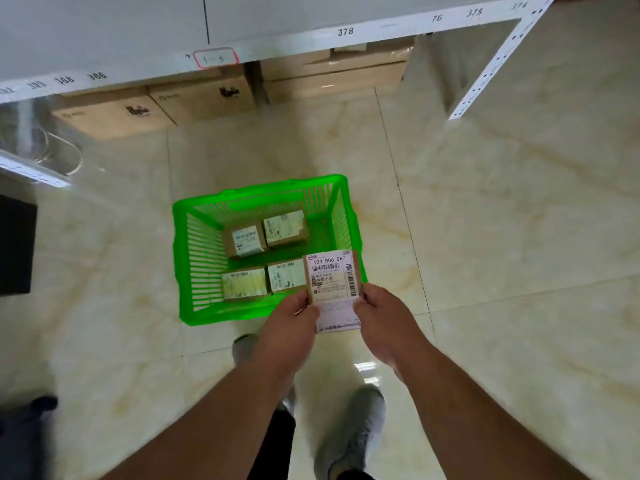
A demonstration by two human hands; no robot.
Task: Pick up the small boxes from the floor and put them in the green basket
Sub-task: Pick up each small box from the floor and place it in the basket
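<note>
A green plastic basket (201, 251) stands on the tiled floor in front of me. Several small cardboard boxes with white labels lie flat in it, among them one at the back left (245, 240) and one at the front left (244, 284). Both hands hold another small labelled box (333, 278) over the basket's near right corner. My left hand (291, 323) grips its left edge and my right hand (381, 320) grips its right edge. The label faces up.
A white numbered shelf (277, 43) runs across the top, with large cardboard cartons (204, 97) stored under it. A white perforated shelf upright (491, 67) slants at the right. A dark object (15, 244) sits at the left edge. My grey shoes (353, 431) are below.
</note>
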